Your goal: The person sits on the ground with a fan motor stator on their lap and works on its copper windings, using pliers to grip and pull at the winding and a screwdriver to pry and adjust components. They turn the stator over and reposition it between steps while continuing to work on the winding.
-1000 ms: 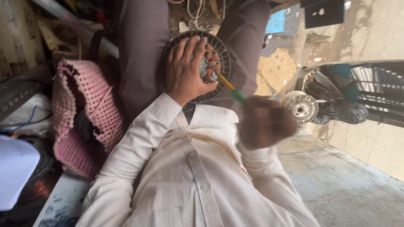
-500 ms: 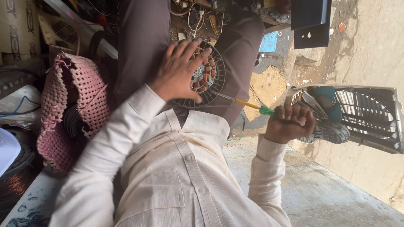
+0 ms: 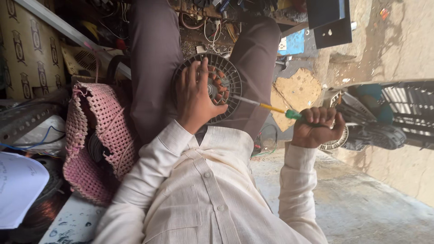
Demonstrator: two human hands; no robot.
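On the lap, between the knees: round finned motor housing point(image 3: 226, 86), being steadied under splayed left hand point(image 3: 195, 100) fingers; right hand point(image 3: 316, 126) clenching a green-handled screwdriver point(image 3: 266, 107), tip reaching into the windings.

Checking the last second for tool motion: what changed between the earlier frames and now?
The right hand drew out to the side, away from the round finned motor part on the lap, its grip on the green-handled screwdriver kept; the tip now rests at the part's edge. The left hand stayed spread on the part. The pink woven bag and the fan grille lie as before.
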